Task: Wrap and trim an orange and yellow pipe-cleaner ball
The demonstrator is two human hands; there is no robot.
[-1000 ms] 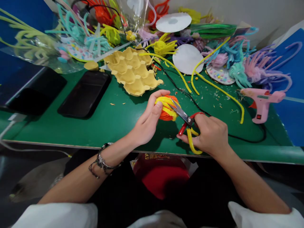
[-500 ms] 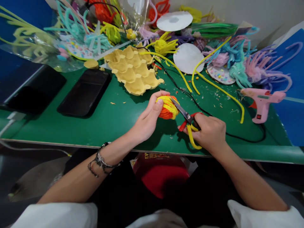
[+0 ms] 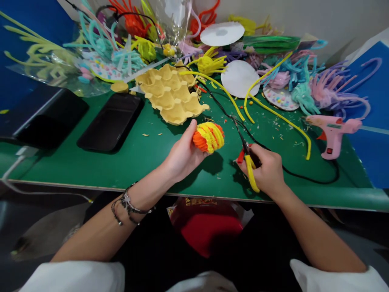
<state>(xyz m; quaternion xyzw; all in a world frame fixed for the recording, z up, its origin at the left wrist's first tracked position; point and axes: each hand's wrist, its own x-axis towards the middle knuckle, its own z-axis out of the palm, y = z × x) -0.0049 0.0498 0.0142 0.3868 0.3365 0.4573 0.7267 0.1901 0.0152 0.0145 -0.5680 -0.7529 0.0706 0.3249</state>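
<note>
Orange-yellow ball (image 3: 209, 137) in left hand (image 3: 182, 156)

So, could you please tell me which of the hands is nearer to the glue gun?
Right. The right hand holds scissors left of the glue gun; the left hand, holding the ball, is farther left.

orange-and-yellow striped ball (image 3: 209, 137), green table (image 3: 121, 162)

The right hand (image 3: 267, 172) covers most of the scissors' (image 3: 247, 160) handles, and the blades are too thin and foreshortened to tell whether they are parted. The left hand (image 3: 182, 156) hides the near side of the orange-and-yellow ball (image 3: 209, 137). The counter (image 3: 91, 166) is cut off at the left edge.
</note>
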